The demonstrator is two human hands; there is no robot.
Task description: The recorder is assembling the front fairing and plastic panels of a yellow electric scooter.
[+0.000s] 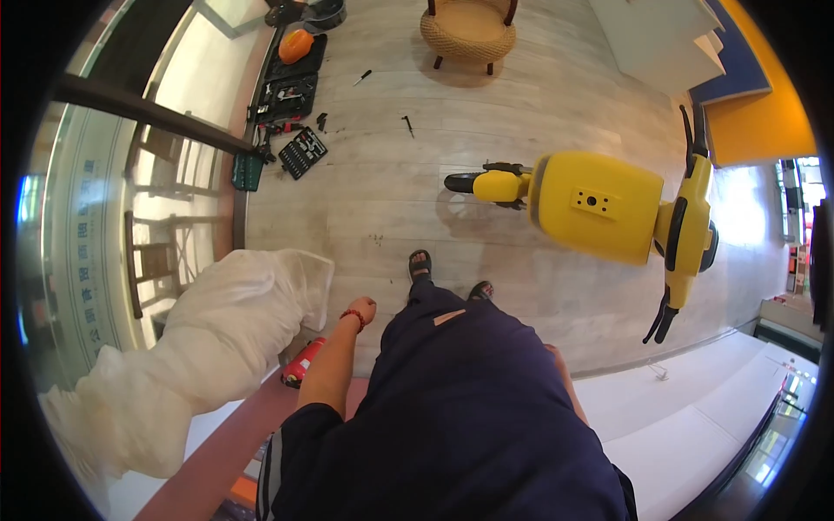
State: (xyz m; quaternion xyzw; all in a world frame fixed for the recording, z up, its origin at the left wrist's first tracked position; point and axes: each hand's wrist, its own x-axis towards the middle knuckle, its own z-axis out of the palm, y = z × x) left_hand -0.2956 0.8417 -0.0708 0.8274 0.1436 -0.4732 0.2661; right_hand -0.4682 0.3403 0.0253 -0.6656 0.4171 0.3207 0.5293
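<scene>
My left hand (363,308) hangs beside my left leg, its fingers curled in a loose fist with nothing seen in them. A bracelet of red beads (354,319) circles that wrist. Nearest to this hand is a bulky thing under a white translucent cover (234,321). Only a sliver of my right hand (552,351) shows past my dark clothing, and its fingers are hidden. Ahead to the right stands a yellow two-wheeled scooter (599,204) with black grips and levers on its handlebar (689,234). Neither hand touches it.
Along the left wall lie an open socket set (303,153), a black tool case (288,97) and an orange rounded object (296,47). A screwdriver (362,77) lies on the wooden floor. A woven stool (467,33) stands far ahead; a red fire extinguisher (301,363) is near my left forearm.
</scene>
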